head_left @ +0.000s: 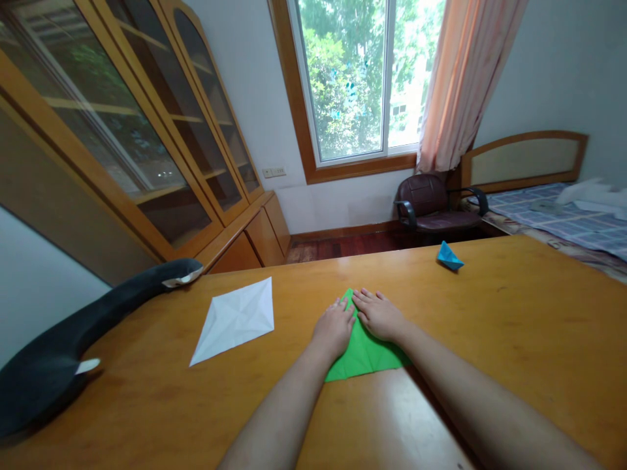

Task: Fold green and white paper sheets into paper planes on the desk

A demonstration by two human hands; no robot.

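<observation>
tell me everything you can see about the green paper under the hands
The green paper is a bright, matte sheet folded into a kite-like triangle, its narrow tip pointing away from the person and its wide edge nearest them. It lies flat on the wooden table. The left hand and right hand press side by side on its upper half, fingertips near the tip.

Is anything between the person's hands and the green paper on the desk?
No. Both the left hand and right hand lie flat on the green paper. The white sheet and blue folded piece sit well apart on the desk.
</observation>
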